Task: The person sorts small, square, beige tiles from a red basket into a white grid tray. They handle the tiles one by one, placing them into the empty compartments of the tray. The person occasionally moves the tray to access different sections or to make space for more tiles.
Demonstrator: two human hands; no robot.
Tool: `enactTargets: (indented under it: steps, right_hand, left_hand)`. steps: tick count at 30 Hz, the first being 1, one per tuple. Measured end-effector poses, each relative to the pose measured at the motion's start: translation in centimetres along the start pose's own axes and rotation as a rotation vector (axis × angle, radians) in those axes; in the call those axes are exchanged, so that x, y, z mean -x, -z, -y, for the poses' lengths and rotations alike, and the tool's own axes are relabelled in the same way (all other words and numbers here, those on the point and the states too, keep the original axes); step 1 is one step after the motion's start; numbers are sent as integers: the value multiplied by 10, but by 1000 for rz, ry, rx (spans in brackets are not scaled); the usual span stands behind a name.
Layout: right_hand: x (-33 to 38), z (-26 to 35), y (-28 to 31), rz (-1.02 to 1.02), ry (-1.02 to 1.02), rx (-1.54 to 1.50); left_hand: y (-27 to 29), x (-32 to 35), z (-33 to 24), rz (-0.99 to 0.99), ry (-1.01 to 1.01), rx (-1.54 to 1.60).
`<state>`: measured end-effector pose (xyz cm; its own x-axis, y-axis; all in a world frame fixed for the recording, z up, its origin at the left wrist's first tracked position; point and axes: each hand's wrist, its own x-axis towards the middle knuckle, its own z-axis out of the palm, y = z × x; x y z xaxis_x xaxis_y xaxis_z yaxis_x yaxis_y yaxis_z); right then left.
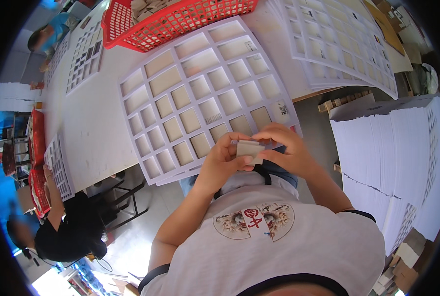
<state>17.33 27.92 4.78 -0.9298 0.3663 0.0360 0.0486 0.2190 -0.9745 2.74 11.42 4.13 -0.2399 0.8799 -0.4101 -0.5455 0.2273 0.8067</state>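
Note:
Close in front of my body, both hands hold a small stack of square beige tiles [248,150]. The fingers and thumb of my left hand [223,159] grip its left side. My right hand [290,150] pinches the right side with thumb and fingers. How many tiles are in the stack I cannot tell. Just beyond my hands lies a white compartment board [180,170] with square and oblong recesses, overhanging the table's near edge. Beige tiles [189,120] sit in several recesses, while others show a pale bottom. Part of its near edge is hidden behind my hands.
A red plastic basket [180,22] of beige pieces stands beyond the board. More compartment boards [328,44] lie at the far right, above a tall stack of white sheets [378,148]. At left, a person in black [72,232] handles another board [58,167]; a person in blue [57,32] is farther off.

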Motion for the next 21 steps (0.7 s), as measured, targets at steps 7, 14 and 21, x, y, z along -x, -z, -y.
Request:
enactTargets:
  steps: [7, 14, 21]
  right_hand:
    - [-7, 10, 5, -80, -154, -3]
    - [-22, -40, 46, -654, -116, -123]
    - [-8, -38, 10, -648, -135, 469]
  left_hand:
    - [-19, -17, -1, -178, -143, -264]
    - [14, -1, -29, -689, -356, -369]
    - [122, 47, -28, -1215, -822, -259]
